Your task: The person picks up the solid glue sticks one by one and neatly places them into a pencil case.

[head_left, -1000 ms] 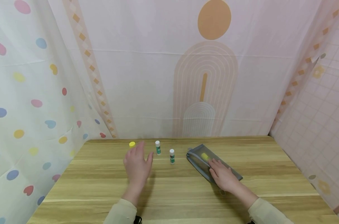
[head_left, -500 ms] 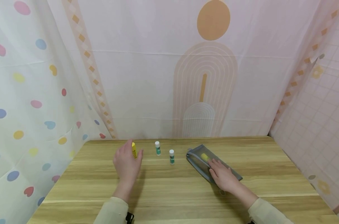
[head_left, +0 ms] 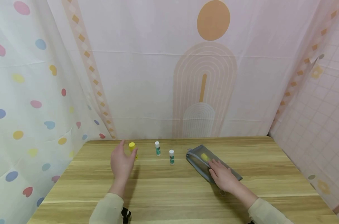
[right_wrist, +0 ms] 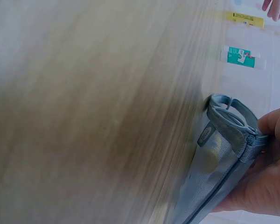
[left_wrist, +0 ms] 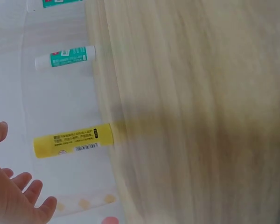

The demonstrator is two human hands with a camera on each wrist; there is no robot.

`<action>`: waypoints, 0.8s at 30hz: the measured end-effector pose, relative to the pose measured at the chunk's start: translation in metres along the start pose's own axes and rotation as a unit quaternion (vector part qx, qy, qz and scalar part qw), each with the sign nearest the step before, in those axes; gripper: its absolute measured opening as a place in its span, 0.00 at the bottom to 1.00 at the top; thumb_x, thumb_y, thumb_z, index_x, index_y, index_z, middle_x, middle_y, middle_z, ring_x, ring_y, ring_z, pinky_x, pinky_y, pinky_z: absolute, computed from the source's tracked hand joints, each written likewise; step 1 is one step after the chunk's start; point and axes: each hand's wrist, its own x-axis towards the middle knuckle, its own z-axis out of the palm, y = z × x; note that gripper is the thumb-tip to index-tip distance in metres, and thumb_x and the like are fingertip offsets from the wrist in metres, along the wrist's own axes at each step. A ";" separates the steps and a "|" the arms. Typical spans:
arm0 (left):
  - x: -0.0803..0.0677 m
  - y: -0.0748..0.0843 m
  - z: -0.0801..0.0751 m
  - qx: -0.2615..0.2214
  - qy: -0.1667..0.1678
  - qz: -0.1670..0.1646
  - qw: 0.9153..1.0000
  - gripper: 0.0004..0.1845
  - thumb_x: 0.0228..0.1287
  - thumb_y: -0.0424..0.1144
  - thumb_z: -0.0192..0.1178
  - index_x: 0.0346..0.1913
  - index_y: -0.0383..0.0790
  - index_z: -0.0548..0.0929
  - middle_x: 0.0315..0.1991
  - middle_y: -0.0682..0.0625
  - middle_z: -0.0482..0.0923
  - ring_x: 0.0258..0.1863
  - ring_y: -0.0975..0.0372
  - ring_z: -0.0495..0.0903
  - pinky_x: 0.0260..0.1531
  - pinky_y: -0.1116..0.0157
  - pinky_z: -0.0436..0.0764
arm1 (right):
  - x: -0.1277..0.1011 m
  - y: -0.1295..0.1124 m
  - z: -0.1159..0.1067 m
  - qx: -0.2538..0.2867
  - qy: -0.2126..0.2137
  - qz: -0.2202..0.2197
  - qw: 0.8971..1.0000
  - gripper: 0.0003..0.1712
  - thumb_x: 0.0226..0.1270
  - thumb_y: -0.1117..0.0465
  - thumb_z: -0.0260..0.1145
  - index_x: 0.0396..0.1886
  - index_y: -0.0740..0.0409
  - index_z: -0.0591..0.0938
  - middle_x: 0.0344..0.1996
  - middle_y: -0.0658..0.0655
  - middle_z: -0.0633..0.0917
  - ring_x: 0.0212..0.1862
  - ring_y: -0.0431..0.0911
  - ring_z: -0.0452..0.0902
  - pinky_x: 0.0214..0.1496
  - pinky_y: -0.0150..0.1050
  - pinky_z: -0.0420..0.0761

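Observation:
A yellow glue stick [head_left: 132, 146] stands upright on the left of the table. My left hand [head_left: 121, 161] is beside it, thumb and fingers spread, the thumb overlapping the stick's lower part in the head view. In the left wrist view, a gap shows between the fingers [left_wrist: 32, 191] and the yellow glue stick [left_wrist: 74, 141]. On the right, my right hand [head_left: 224, 177] grips a grey mesh zip pouch [head_left: 197, 163] by its upper edge. The pouch's mouth [right_wrist: 231, 116] gapes in the right wrist view. Something yellow [head_left: 205, 157] shows through the mesh inside.
Two white-capped green glue sticks, one farther back [head_left: 157, 148] and one nearer [head_left: 171, 157], stand upright between the hands. The wooden table [head_left: 169, 199] ends at a patterned curtain [head_left: 144, 93] behind. More curtains hang at left and right.
My left hand has shifted left from in front of the yellow glue stick to its left side, uncovering more of it. The right hand and pouch have stayed in place.

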 end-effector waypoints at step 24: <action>0.012 -0.013 0.013 -0.074 -0.073 -0.126 0.987 0.33 0.67 0.41 0.65 0.68 0.27 0.66 0.62 0.31 0.71 0.62 0.40 0.69 0.62 0.44 0.71 | -0.001 0.000 0.000 0.003 0.001 0.001 1.000 0.23 0.79 0.64 0.52 0.69 0.69 0.70 0.68 0.74 0.66 0.70 0.71 0.56 0.60 0.81 0.54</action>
